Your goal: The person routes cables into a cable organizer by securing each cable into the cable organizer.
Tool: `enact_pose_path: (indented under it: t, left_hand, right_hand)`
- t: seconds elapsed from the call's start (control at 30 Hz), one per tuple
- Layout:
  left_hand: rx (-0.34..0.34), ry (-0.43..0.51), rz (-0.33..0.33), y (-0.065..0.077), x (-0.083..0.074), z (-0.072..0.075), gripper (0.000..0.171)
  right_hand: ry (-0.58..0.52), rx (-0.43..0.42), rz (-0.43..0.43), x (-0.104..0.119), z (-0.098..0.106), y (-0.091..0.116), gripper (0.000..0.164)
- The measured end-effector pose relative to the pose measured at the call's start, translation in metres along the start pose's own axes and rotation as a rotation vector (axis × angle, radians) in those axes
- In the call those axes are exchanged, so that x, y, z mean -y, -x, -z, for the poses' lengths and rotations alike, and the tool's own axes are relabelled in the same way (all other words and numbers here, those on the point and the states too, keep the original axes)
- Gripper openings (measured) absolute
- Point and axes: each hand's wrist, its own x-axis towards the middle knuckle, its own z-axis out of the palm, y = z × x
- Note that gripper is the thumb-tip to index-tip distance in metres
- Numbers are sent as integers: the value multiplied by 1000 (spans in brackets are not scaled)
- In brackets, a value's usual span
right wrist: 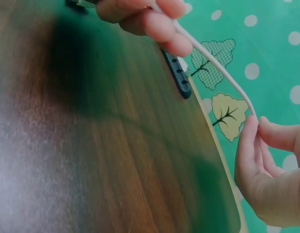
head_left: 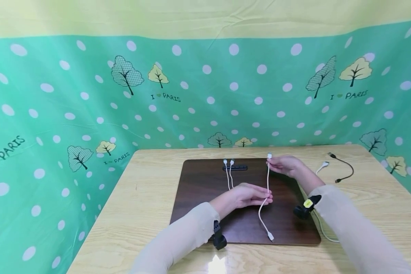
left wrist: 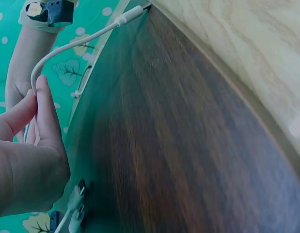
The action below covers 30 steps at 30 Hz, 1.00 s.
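Note:
A white USB cable (head_left: 268, 177) is stretched upright between both hands above a dark brown board (head_left: 198, 198). My left hand (head_left: 248, 196) pinches it near its middle, and below that the lower end dangles with its plug (head_left: 270, 236) near the board's front edge. Higher up and to the right, my right hand (head_left: 287, 166) holds the cable between thumb and fingers just under the upper plug (head_left: 269, 155). In the right wrist view the thumb and fingers (right wrist: 246, 150) meet on the cable. Two other white cables (head_left: 228, 173) lie in a black cable holder (head_left: 241, 168) at the board's back.
On the pale wooden table (head_left: 140, 198), a short black cable (head_left: 350, 167) lies at the far right. Beside it, another white cable (head_left: 324, 164) runs partly behind the right arm. A green patterned cloth (head_left: 191, 95) hangs behind the table and at its left side.

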Motion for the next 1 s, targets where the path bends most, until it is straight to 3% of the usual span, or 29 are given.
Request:
enact_pose_path:
  t: [0.33,0.67,0.87,1.0]
  left_hand:
    - [-35,-30,-48,4,2,11,28]
    - [-115,-37,-75,8,3,28,27]
    - [-157,-89,-69,17,3,41,26]
    - [-159,-106,-61,23,1,48,25]
  right_hand:
    - [-68,-15,6,-3,-9,-8,31]
    - [-11,-39,15,0,-17,-12,28]
    - [19,-44,0,-4,-26,-19,11]
    - [29,-72,-5,-4,-34,-25,9]
